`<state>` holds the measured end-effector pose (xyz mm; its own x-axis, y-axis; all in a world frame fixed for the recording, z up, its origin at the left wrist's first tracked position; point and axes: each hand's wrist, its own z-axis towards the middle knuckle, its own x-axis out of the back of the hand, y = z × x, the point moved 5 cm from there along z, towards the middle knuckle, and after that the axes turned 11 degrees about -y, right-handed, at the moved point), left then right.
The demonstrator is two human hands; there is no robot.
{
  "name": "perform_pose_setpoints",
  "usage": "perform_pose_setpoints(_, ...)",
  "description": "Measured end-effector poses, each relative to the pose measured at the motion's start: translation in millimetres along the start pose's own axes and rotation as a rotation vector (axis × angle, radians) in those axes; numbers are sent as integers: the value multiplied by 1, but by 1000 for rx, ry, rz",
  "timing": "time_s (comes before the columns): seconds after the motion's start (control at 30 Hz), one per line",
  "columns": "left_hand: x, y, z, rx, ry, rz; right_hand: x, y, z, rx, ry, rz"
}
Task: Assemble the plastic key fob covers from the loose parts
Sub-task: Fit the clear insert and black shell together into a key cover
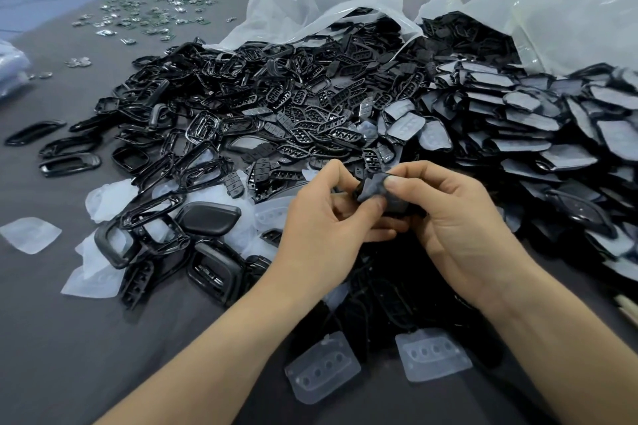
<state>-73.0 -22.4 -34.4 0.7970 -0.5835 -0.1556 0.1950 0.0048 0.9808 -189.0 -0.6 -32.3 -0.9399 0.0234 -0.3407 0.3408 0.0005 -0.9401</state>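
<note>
Centrally, left hand [324,217] and right hand [448,217] both pinch one dark key fob part [374,188] between curled fingertips; translucent pads [322,367] lie below the fingers.

Both forearms [214,338] show bare along their whole visible length, up to the left hand [321,228] and the right hand [459,217]. The fingers [424,171] and wrists [490,286] are bare as well; the nails [392,180] are short and plain.
</note>
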Motion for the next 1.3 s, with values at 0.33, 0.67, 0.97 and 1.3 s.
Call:
perform_pose_setpoints(0.33,0,1,-3,-61,10,224,-5,-1,1,-22,-28,64)
perform_pose_setpoints(0.67,-1,5,-6,-153,89,597,-9,-1,0,-36,-13,125)
perform_pose_setpoints(0.97,0,0,-3,-51,52,148,-2,3,1,-41,5,67)
perform_pose_setpoints(1.3,-1,-1,0,-9,-18,17,5,0,2,-20,37,-41)
